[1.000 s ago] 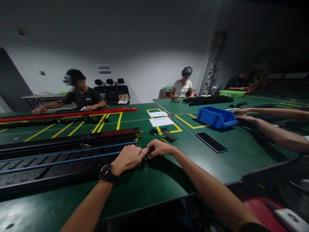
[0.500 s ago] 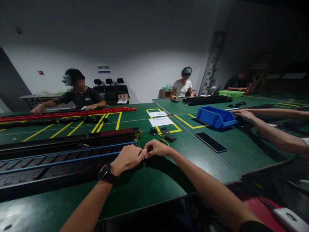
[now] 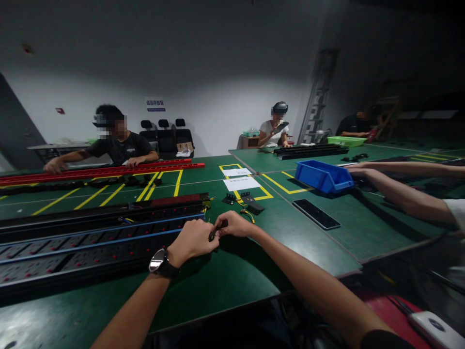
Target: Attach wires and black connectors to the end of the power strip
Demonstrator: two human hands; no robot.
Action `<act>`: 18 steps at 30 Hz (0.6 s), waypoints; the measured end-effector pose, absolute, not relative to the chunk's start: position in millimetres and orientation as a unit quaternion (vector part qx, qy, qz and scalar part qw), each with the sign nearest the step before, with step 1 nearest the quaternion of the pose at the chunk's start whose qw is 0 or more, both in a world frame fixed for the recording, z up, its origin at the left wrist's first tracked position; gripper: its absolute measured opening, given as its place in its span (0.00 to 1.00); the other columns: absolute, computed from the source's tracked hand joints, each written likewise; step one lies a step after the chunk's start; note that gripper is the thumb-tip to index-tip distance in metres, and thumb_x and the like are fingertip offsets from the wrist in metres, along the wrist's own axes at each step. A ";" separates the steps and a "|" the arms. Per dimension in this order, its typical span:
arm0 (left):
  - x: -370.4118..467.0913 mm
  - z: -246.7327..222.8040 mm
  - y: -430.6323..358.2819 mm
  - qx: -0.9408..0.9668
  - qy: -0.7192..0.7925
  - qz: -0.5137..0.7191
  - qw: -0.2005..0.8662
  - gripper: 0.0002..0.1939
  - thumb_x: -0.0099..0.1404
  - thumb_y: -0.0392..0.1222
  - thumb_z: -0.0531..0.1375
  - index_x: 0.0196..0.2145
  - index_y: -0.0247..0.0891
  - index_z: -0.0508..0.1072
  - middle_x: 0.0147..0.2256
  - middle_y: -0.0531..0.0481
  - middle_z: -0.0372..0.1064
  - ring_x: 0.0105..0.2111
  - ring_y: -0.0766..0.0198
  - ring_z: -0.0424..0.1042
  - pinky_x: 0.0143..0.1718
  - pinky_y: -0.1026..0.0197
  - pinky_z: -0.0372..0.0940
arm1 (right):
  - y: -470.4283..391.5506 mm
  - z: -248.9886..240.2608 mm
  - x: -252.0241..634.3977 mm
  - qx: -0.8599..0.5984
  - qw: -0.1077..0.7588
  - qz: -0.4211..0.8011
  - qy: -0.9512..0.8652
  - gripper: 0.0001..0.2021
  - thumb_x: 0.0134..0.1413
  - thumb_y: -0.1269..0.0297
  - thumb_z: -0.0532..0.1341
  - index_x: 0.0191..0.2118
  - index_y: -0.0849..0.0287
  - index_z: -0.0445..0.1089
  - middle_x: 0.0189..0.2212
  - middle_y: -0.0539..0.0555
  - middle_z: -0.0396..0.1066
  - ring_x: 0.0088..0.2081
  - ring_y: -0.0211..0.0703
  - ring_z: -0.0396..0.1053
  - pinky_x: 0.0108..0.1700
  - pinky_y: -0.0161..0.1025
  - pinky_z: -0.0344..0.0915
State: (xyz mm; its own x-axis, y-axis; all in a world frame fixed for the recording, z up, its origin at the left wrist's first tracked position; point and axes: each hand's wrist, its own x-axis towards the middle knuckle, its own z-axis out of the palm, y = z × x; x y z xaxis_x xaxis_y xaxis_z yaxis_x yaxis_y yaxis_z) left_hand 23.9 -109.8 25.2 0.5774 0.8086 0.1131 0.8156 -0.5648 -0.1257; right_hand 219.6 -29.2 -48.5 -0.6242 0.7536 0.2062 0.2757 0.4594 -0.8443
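Observation:
My left hand [image 3: 194, 238], with a watch [image 3: 158, 261] on its wrist, is closed at the right end of a long black power strip [image 3: 105, 254] with red dots along it. My right hand [image 3: 232, 224] meets it there, fingers pinched. Between the fingertips shows a small dark part [image 3: 213, 234], mostly hidden, whose kind I cannot make out. Just beyond my right hand lie several black brackets [image 3: 252, 206] and a yellow-green wire [image 3: 248, 215]. Another black strip [image 3: 170, 201] lies behind the first.
A blue bin [image 3: 323, 177] and a phone [image 3: 317, 214] are to the right on the green table [image 3: 290, 261]. Paper sheets [image 3: 241, 183] lie ahead. A co-worker's arm [image 3: 395, 189] reaches in from the right; other people sit across, one at a red rail [image 3: 163, 167].
My fingers have shifted slightly, and more of the small dark part shows between them. Across the table, a person has raised a dark flat object.

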 end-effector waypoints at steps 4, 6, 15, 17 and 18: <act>25.8 27.9 -112.5 -0.881 -0.465 -0.005 0.084 0.17 0.65 0.48 0.54 0.31 0.36 0.78 0.30 0.37 0.76 0.33 0.48 0.77 0.33 0.56 0.65 | -33.2 -40.5 220.8 -0.313 0.269 0.396 -0.820 0.13 0.45 0.60 0.73 0.36 0.61 0.79 0.28 0.51 0.77 0.29 0.39 0.70 0.31 0.32 0.63; 26.8 27.8 -113.4 -0.879 -0.469 0.001 0.088 0.16 0.63 0.47 0.54 0.32 0.35 0.79 0.31 0.36 0.77 0.34 0.47 0.77 0.33 0.55 0.65 | -34.1 -38.7 221.1 -0.314 0.254 0.370 -0.836 0.12 0.46 0.61 0.72 0.38 0.61 0.79 0.30 0.51 0.77 0.30 0.39 0.71 0.31 0.31 0.62; 27.3 21.9 -111.1 -0.878 -0.467 0.011 0.101 0.16 0.63 0.45 0.53 0.33 0.37 0.79 0.32 0.38 0.77 0.34 0.48 0.78 0.33 0.56 0.66 | -31.9 -46.2 220.2 -0.339 0.246 0.287 -0.861 0.08 0.46 0.67 0.72 0.36 0.60 0.80 0.28 0.50 0.77 0.29 0.37 0.69 0.30 0.31 0.58; 27.1 21.4 -110.6 -0.881 -0.463 0.013 0.100 0.15 0.63 0.45 0.53 0.33 0.37 0.79 0.32 0.39 0.78 0.33 0.49 0.78 0.32 0.56 0.66 | -32.0 -45.3 220.3 -0.342 0.247 0.281 -0.862 0.08 0.46 0.66 0.73 0.35 0.59 0.80 0.28 0.50 0.77 0.28 0.37 0.69 0.30 0.31 0.58; 27.2 21.2 -110.5 -0.881 -0.462 0.013 0.100 0.15 0.63 0.45 0.53 0.34 0.37 0.78 0.32 0.39 0.78 0.33 0.49 0.78 0.32 0.56 0.66 | -32.4 -44.4 220.3 -0.343 0.247 0.277 -0.863 0.08 0.46 0.66 0.73 0.35 0.59 0.80 0.28 0.49 0.77 0.28 0.37 0.69 0.30 0.31 0.57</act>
